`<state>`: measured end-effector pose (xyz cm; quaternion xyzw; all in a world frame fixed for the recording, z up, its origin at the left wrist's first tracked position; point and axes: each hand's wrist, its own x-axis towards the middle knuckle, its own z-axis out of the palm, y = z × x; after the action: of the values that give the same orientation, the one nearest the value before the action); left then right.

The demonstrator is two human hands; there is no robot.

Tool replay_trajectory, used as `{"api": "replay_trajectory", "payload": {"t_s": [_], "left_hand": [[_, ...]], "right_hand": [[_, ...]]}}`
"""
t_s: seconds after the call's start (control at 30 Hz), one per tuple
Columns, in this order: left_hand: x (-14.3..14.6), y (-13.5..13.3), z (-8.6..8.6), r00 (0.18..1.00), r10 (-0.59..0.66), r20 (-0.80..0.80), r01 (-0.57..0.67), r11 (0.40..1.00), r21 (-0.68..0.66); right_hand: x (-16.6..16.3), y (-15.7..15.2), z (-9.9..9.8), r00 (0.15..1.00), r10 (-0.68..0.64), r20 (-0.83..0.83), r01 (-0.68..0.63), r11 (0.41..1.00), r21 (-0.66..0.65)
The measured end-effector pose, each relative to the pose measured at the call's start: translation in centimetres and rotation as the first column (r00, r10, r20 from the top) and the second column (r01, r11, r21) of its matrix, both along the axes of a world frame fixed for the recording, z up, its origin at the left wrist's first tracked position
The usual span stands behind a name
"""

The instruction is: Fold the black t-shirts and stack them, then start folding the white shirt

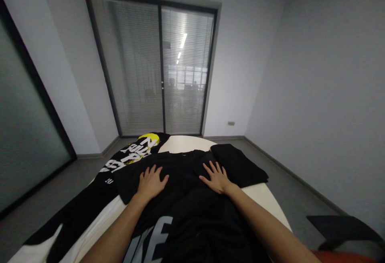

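A black T-shirt with large grey letters lies spread out on the pale table, its neckline toward the far end. My left hand rests flat on the shirt's left shoulder area, fingers spread. On the right shoulder area lies my right hand, palm down with its fingers apart. Neither hand grips the cloth. Just beyond my right hand sits a folded black garment. To the left, another black garment with white and yellow print is laid along the table's edge, partly beside or under the T-shirt's sleeve.
The cream tabletop shows at the far end and along the right side. A chair with a black armrest and orange seat stands at the lower right. Glazed panels with blinds are set in the wall ahead.
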<state>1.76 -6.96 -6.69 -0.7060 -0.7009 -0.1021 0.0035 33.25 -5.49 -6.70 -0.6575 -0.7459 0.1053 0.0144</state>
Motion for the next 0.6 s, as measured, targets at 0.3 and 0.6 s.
{"api": "replay_trajectory", "payload": {"t_s": [0.3,0.6], "left_hand": [[-7.0,0.3,2.7,0.907,0.407,-0.11,-0.389,0.908,0.155],[-7.9,0.4,5.3,0.935,0.355,0.02,-0.351,0.912,0.213]], "right_hand": [[0.3,-0.9,-0.9,1.0,0.011,-0.003,-0.011,0.991,0.133],[0.7,-0.8,-1.0,0.999,0.028,-0.025,-0.025,0.991,0.133]]}}
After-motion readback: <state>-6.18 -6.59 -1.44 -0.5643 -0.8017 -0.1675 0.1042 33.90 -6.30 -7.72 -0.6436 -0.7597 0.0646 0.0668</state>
